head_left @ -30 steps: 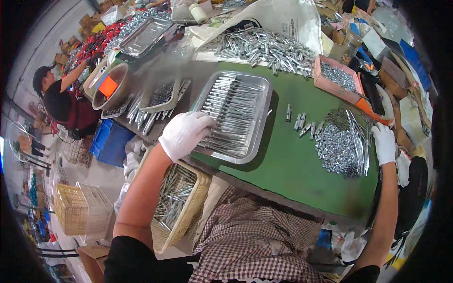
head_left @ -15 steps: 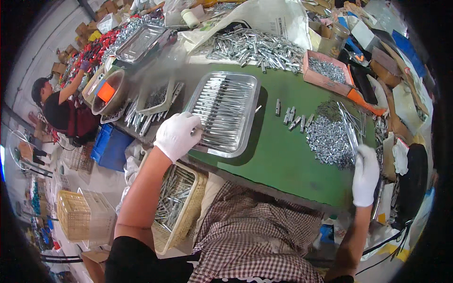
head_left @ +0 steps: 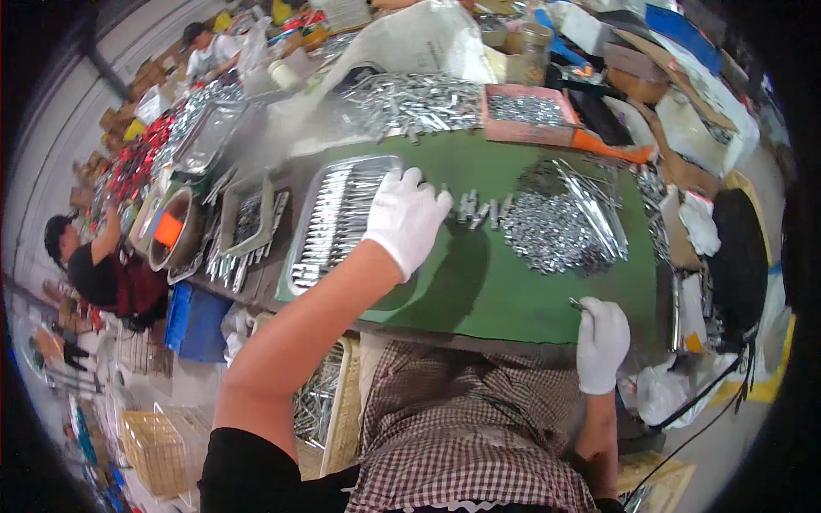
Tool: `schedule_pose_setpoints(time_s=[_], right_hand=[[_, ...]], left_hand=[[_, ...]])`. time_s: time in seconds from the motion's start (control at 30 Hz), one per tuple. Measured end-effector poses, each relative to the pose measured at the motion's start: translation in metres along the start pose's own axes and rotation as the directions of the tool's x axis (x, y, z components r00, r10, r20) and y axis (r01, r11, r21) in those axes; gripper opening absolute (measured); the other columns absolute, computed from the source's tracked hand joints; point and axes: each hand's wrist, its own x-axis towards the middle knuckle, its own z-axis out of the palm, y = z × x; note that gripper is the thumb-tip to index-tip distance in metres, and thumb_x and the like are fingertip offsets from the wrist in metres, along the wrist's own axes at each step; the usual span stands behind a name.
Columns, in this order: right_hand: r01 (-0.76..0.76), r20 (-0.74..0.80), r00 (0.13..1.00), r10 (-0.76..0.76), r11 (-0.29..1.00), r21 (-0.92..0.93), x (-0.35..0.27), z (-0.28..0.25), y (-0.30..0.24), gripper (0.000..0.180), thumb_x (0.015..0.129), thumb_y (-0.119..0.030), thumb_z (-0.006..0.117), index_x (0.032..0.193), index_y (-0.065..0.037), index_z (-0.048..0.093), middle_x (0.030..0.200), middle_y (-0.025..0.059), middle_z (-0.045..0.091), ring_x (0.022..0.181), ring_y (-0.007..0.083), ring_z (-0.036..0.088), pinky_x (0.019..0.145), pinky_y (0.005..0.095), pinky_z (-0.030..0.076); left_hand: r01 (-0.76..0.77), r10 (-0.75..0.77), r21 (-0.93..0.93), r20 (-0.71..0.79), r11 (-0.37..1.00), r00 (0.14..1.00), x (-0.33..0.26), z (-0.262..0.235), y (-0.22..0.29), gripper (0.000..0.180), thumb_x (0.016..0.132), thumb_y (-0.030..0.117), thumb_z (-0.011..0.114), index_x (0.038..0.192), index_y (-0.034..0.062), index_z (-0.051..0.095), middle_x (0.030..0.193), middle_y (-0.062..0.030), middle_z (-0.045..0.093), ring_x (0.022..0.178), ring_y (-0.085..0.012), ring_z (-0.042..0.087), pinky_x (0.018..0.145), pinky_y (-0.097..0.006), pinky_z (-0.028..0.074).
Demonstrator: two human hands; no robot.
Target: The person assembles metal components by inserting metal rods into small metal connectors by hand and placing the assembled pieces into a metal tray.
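Observation:
Both my hands wear white gloves. My left hand (head_left: 407, 215) reaches out over the right edge of a steel tray (head_left: 308, 274) filled with rows of small metal parts, fingers spread, holding nothing I can see. A few loose metal pieces (head_left: 479, 208) lie just right of it on the green mat (head_left: 479, 282). My right hand (head_left: 601, 342) hangs at the near right edge of the mat, pinching a small metal piece (head_left: 576, 303). A heap of shiny metal parts (head_left: 560, 227) lies beyond it.
A pink box of parts (head_left: 523, 114) and a larger pile of metal pieces (head_left: 419, 101) sit at the back. More trays (head_left: 248, 221) and a bowl (head_left: 175, 239) stand to the left. A seated person (head_left: 98, 269) works at far left. A box of parts (head_left: 329, 402) rests by my lap.
My left hand has slid from the tray's near left corner across to its right edge. My right hand has dropped from beside the heap to the mat's near edge.

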Motion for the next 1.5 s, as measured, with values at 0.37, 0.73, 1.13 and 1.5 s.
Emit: schedule_pose_setpoints(time_s=[0.37,0.73,1.13,1.5], right_hand=[[0.037,-0.041,0.999,-0.036,0.999,0.034,0.004,-0.004,-0.004,0.017,0.085,-0.008,0.069,0.101,-0.011,0.067,0.086,0.0114,0.063,0.080,0.0345,0.061,0.073,0.0461,0.047],[0.029,-0.055,0.998,-0.027,0.998,0.054,0.006,-0.003,-0.006,0.015,0.084,-0.009,0.070,0.099,-0.012,0.069,0.085,0.0100,0.064,0.078,0.0337,0.061,0.072,0.0458,0.047],[0.042,-0.027,0.999,-0.041,0.997,0.068,0.006,-0.006,-0.005,0.016,0.082,-0.008,0.071,0.098,-0.012,0.069,0.086,0.0086,0.064,0.080,0.0325,0.062,0.073,0.0455,0.047],[0.041,0.142,0.988,-0.060,0.990,0.132,0.008,-0.024,-0.001,0.013,0.084,-0.008,0.069,0.097,-0.013,0.070,0.090,0.0061,0.064,0.088,0.0297,0.063,0.079,0.0431,0.048]], left_hand=[[0.062,-0.132,0.172,0.430,0.983,0.893,0.037,0.019,0.003,0.015,0.088,0.020,0.067,0.097,0.0114,0.076,0.101,-0.0063,0.074,0.115,-0.0259,0.059,0.100,-0.040,0.041],[0.014,-0.060,0.110,0.422,0.994,0.904,0.026,0.036,-0.017,0.023,0.088,0.027,0.069,0.101,0.0087,0.072,0.096,-0.0125,0.076,0.122,-0.0344,0.058,0.105,-0.044,0.039],[-0.084,0.121,-0.168,0.226,0.982,0.967,0.001,0.001,0.012,0.021,0.080,0.020,0.069,0.099,0.0108,0.072,0.091,-0.0079,0.072,0.088,-0.0301,0.067,0.079,-0.047,0.049],[-0.049,-0.037,-0.880,-0.075,0.472,0.996,-0.022,-0.001,0.151,0.016,0.080,0.013,0.077,0.094,0.0094,0.071,0.091,-0.0066,0.069,0.085,-0.0321,0.067,0.077,-0.043,0.051]])
